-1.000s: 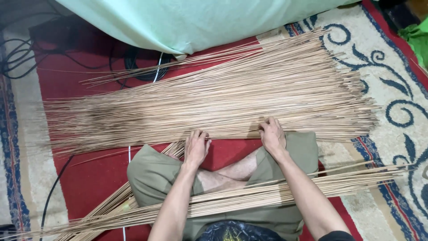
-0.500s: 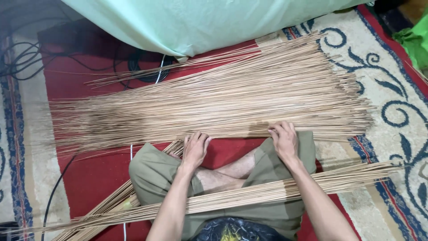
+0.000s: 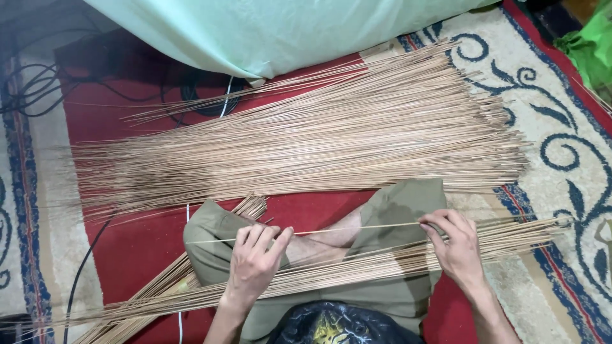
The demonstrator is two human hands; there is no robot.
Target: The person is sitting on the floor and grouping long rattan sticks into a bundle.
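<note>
I sit cross-legged in olive shorts (image 3: pixel 398 204) on a carpet. My left hand (image 3: pixel 254 261) and my right hand (image 3: pixel 456 245) each pinch one thin tan stick (image 3: pixel 344 229), stretched level above my knees. A broad spread of long thin sticks (image 3: pixel 306 143) lies on the carpet in front of me. A smaller bundle of sticks (image 3: pixel 357 271) rests across my lap, below the held stick. Another bundle (image 3: pixel 153 296) slants out under my left knee.
The red carpet (image 3: pixel 134 248) has a cream border with blue scrolls (image 3: pixel 561 146) at right. A pale green cloth (image 3: pixel 274 28) covers the top. Black cables (image 3: pixel 38 86) lie at upper left, a bright green bag (image 3: pixel 590 44) at upper right.
Both hands have come back from the edge of the big spread to above my lap, lifting a single stick out between them. The view has shifted slightly.
</note>
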